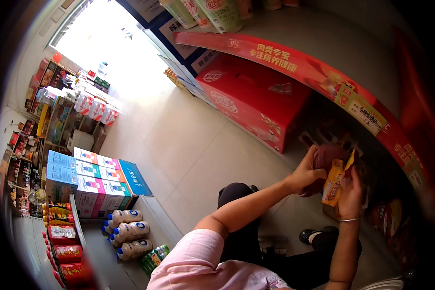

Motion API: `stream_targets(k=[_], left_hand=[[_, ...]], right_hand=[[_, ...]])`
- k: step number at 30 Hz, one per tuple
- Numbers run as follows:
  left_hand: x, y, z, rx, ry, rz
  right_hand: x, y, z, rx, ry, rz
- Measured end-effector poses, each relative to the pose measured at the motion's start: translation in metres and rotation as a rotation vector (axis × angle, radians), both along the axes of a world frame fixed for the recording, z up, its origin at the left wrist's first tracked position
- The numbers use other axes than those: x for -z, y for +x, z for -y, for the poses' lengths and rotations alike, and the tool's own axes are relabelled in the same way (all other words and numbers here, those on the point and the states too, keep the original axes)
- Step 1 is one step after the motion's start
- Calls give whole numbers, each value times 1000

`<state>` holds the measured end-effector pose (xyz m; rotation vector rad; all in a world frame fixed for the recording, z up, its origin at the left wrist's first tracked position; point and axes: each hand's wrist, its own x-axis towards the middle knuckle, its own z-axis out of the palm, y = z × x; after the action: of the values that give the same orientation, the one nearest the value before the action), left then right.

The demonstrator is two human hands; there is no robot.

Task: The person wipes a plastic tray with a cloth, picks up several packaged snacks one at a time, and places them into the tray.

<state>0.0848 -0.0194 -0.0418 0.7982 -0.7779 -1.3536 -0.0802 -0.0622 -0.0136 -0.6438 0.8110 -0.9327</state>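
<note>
At the lower shelf on the right, my left hand (308, 172) is closed around a dark reddish cloth or wrapped bundle (328, 156); its exact kind is unclear. Close beside it, my right hand (351, 194), with a silver bangle at the wrist, holds yellow food packets. One yellow printed packet (332, 185) stands upright between the two hands. Behind the hands, further packets on the shelf are dark and hard to make out.
A red shelf edge strip (304, 74) curves above the hands. Below it stands a red carton (253, 98). Bagged snacks (387, 217) lie lower right. Across the tiled floor (188, 145) are stacked drink cartons (101, 181) and bottles with blue caps (130, 232).
</note>
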Motion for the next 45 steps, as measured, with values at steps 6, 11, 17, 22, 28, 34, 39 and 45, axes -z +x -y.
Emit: stream_targets(k=[6,11,17,22,28,34,39,45], left_hand=[[-10,-11,-4,7,90,167],[-7,-12,0,0,63,86],[-18,1,1,-23,79,-243],[-37,6,8,-44,24,-338],[13,0,1,-188,-24,610],[10,5,-7,-59,-90,726],[32,-12,-5,522,104,598],[25,43,-6,-105,-54,1077]], right_hand=[[-9,1,-7,16,-40,36],[-11,8,-5,69,-126,28],[-12,-9,12,183,-230,-72],[-19,-4,-3,74,-185,-524],[12,8,-18,-258,-211,-211],[11,18,-27,-85,-43,-184],[78,-47,16,-80,107,-233],[69,-76,37,197,-275,-526]])
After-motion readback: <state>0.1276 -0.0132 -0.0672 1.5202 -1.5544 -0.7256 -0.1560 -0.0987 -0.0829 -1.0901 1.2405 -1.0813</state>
